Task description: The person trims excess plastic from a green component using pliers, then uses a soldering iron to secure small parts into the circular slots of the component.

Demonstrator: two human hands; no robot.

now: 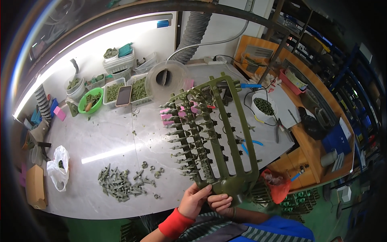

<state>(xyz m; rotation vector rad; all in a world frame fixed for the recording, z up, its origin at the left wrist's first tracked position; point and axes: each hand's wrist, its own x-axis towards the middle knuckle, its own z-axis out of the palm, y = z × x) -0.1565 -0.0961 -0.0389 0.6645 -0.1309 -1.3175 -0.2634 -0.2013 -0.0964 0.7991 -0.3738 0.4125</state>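
Observation:
A large dark green wax tree [233, 185] stands tilted above the table's right half, its long rails running away from me. Rows of small pointed green parts [176, 132] stick out along its left side. At its near end, my left hand [193, 202] grips the lower left corner between thumb and fingers. Beside it, my right hand [220, 202] is closed on the thick rounded base, with some fingers hidden behind. To the left, a heap of loose grey-green pointed pieces [121, 183] lies on the grey table [92, 139].
Behind stand a green bowl [91, 101], clear bins of green parts [141, 89], a phone [123, 96] and a clear bucket [177, 76]. On the right are a white tub of dark pellets [264, 106], blue-handled pliers [254, 142] and a red bag [278, 189]. A white plastic bag [59, 169] lies left.

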